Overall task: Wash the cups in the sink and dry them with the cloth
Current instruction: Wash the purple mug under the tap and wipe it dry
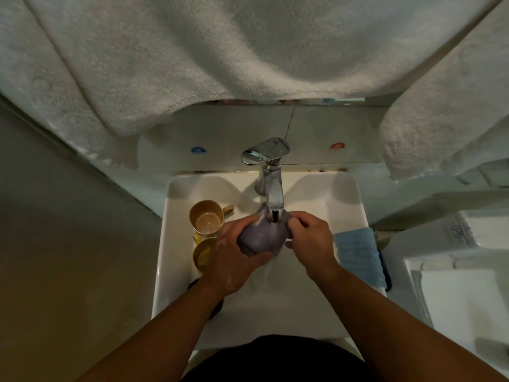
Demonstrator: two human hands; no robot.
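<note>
A purple cup (261,234) is held under the chrome tap (271,186) over the white sink (349,199). My left hand (234,260) grips the cup's body from the left, with soap foam on its skin. My right hand (309,241) pinches the cup's right edge with curled fingers. A tan cup (207,217) with a handle stands upright at the sink's left side. A second yellow-tan cup (202,255) lies just in front of it, partly hidden by my left hand. A blue cloth (358,255) lies over the sink's right rim.
Big white towels (248,51) hang overhead and at the right (440,128). A grey wall runs along the left. A white fixture (454,293) stands to the right of the sink. A dark object (192,283) peeks out under my left forearm.
</note>
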